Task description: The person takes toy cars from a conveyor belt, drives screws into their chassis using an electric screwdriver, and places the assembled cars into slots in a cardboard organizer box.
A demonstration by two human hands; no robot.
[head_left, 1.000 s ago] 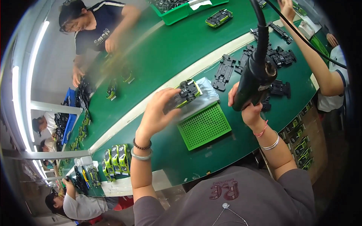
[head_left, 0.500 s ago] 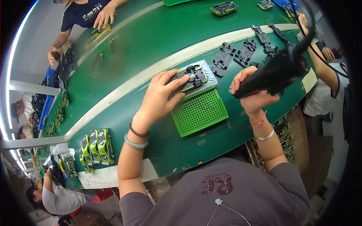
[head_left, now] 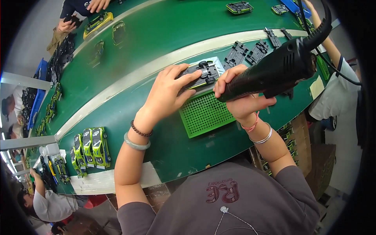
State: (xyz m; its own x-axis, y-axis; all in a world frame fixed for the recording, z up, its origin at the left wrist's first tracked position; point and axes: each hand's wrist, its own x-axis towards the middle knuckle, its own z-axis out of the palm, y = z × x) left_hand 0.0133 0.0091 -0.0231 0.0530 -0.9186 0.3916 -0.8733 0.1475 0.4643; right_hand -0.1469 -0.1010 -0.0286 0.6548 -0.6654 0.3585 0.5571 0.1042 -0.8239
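Observation:
My left hand (head_left: 166, 88) steadies an upside-down toy car (head_left: 210, 73), its thumb and fingers on either side of the black underside. Wheels and a lime-green body edge show on the car. It rests on a pale blue cloth pad (head_left: 219, 65). In my right hand (head_left: 244, 109) is a black electric screwdriver (head_left: 274, 72), fingers wrapped round its body and a cable leading up from the thick end. The front end is close to the car's right side; its tip is hidden. A green perforated basket (head_left: 203, 117) sits just below the pad, partly behind my right hand.
Black chassis plates (head_left: 236, 54) lie beyond the screwdriver. Several green toy cars (head_left: 91, 147) stand in a row at left. A white strip (head_left: 129, 86) divides the green table. Across it, a co-worker's hand (head_left: 65, 26) holds a dark part; another person's arm (head_left: 329, 43) reaches in at right.
My right hand has brought the screwdriver left, closer to the toy car. My left hand keeps its hold on the car. The whole view has shifted slightly.

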